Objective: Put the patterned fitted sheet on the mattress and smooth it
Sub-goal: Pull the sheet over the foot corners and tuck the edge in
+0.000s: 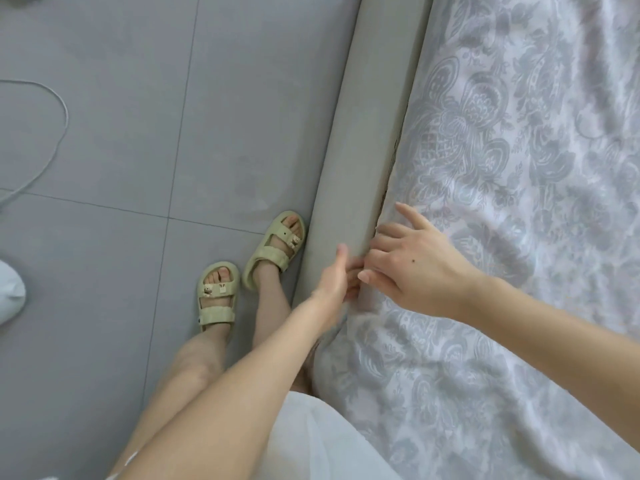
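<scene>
Pinching patterned sheet (502, 168) by bed frame (363, 133), left grip (337, 278); right grip (415, 268) flat, open

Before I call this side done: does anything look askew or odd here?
The sheet lies creased toward the right and bunches by the frame at the left hand. A loose cable loops on the floor.

Left arm (242, 375): bare, extended forward and down, wrist straight. Left hand (337, 277): thumb up, fingers curled inward and partly hidden; grip not discernible. Right arm (554, 327): bare, entering from the right. Right hand (417, 268): palm down, fingers (410, 213) spread, near-straight; thumb just beside left hand's fingers.
</scene>
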{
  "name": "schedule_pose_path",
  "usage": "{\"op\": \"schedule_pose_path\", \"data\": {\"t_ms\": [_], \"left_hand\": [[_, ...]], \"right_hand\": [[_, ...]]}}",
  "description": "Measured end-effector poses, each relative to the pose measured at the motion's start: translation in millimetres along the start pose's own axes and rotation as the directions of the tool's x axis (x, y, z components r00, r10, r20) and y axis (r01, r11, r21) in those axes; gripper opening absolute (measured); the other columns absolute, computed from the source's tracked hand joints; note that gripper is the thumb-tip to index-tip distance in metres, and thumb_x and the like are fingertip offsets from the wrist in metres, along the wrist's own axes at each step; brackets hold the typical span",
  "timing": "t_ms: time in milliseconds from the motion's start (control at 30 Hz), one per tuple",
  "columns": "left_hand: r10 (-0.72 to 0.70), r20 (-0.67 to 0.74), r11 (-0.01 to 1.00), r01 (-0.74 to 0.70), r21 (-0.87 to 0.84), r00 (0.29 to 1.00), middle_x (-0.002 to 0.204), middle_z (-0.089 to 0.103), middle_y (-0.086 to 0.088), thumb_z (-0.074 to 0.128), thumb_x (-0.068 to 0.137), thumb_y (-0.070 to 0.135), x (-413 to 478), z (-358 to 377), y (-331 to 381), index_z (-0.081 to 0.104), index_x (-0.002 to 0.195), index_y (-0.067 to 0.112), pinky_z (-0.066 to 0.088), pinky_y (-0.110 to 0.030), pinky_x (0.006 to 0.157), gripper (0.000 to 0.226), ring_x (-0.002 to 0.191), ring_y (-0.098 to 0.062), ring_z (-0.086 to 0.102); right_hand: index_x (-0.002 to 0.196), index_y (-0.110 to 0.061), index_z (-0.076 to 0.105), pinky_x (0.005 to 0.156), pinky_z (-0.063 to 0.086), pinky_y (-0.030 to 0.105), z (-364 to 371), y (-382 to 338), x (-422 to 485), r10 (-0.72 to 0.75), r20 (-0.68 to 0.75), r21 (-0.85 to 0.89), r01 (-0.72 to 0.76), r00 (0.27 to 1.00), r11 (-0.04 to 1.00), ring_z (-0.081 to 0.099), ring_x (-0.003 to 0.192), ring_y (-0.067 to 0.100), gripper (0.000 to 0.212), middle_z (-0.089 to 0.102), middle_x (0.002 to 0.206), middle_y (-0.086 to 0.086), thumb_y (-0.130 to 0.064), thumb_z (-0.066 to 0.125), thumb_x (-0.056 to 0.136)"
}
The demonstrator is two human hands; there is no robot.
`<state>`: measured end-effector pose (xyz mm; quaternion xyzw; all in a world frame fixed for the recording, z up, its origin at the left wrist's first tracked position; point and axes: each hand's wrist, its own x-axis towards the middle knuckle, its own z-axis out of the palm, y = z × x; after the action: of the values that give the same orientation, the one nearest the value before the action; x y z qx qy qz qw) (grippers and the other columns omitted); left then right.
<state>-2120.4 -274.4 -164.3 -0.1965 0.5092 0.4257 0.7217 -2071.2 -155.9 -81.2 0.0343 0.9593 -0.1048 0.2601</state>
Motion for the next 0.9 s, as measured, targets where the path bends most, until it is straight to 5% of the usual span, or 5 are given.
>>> {"op": "schedule_pose_path", "data": {"t_ms": [133,300,567,733,900], "left_hand": [[0.190,-0.209,0.974,-0.157,0.161,0.959,0.098,0.066,-0.012,0.029,0.102,0.034,-29.6,-40.7,-48.9,0.063,0.097,0.008,0.047,-0.037,0.093,0.044,0.093,-0.023,0.060],[0.058,-0.142,0.802,0.039,0.596,0.988,0.129,0.058,-0.007,0.023,0.101,0.039,-55.7,-70.5,-113.8,0.061,0.121,0.013,0.036,-0.037,0.106,0.050,0.122,-0.024,0.050],[-0.059,-0.086,0.968,0.078,0.237,0.994,0.089,0.063,0.009,0.025,0.103,0.037,-76.5,-54.6,-136.5,0.061,0.109,0.022,0.046,-0.007,0.053,0.039,0.076,0.002,0.057],[-0.004,-0.081,0.990,0.016,0.141,0.997,0.103,0.066,0.001,0.020,0.102,0.042,-80.4,-57.3,-156.2,0.058,0.123,0.015,0.049,-0.010,0.064,0.050,0.088,-0.005,0.061],[-0.124,0.117,0.982,0.105,0.155,0.985,0.127,0.061,0.002,0.011,0.090,0.069,-72.5,-23.5,-165.3,0.056,0.129,0.028,0.038,-0.034,0.107,0.072,0.119,-0.014,0.056]], "right_hand": [[0.079,-0.019,0.069,0.114,0.015,0.045,16.2,-37.8,-16.6,-0.022,0.031,-0.032,0.023,0.999,0.999,0.061,0.089,0.023,0.048,0.065,0.076,-0.005,-0.042,0.030,0.093],[0.057,-0.016,0.064,0.105,0.035,0.053,48.5,-76.4,-21.9,-0.017,0.093,-0.058,0.022,0.995,0.998,0.060,0.058,0.024,0.052,0.058,0.052,-0.003,-0.036,0.030,0.092],[0.125,-0.032,0.054,0.101,0.023,0.041,48.1,-103.6,-6.5,0.047,0.529,-0.347,0.166,0.847,0.923,0.057,0.101,0.020,0.047,0.066,0.106,-0.005,-0.036,0.012,0.104],[0.145,-0.038,0.025,0.090,0.031,0.036,56.4,-109.5,-8.7,0.038,0.569,-0.299,0.163,0.822,0.940,0.054,0.111,0.024,0.045,0.060,0.121,-0.001,-0.033,0.009,0.103],[0.073,-0.015,0.052,0.088,0.039,0.036,34.5,-99.9,-37.1,0.044,0.421,-0.185,0.038,0.906,0.982,0.053,0.080,0.024,0.058,0.060,0.080,0.004,-0.039,0.008,0.103]]}}
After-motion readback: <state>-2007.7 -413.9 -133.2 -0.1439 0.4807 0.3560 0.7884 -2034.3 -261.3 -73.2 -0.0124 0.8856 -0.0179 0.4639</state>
